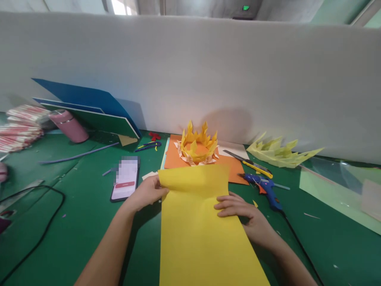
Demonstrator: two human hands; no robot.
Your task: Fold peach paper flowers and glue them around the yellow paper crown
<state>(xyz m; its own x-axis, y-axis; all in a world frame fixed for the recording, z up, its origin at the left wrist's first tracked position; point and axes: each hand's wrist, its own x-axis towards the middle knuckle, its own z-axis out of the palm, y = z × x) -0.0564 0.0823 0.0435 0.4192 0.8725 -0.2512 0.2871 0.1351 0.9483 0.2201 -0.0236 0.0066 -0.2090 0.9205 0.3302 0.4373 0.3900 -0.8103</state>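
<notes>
A long yellow paper sheet (196, 226) lies lengthwise on the green table (74, 222) in front of me. My left hand (147, 192) pinches its far left corner and lifts that edge slightly. My right hand (238, 210) rests flat on the sheet's right side, fingers stretched out and pressing it down. Just beyond the sheet sits a yellow and orange folded paper crown (197, 149) on an orange sheet (175, 157).
A phone (125, 183) lies left of my left hand. A blue glue gun (264, 188) and a yellow utility knife (253, 163) lie to the right, with pale yellow folded pieces (279, 153) behind. A black cable (44, 222), a pink bottle (70, 125) and blue and green boards (89, 107) are at left.
</notes>
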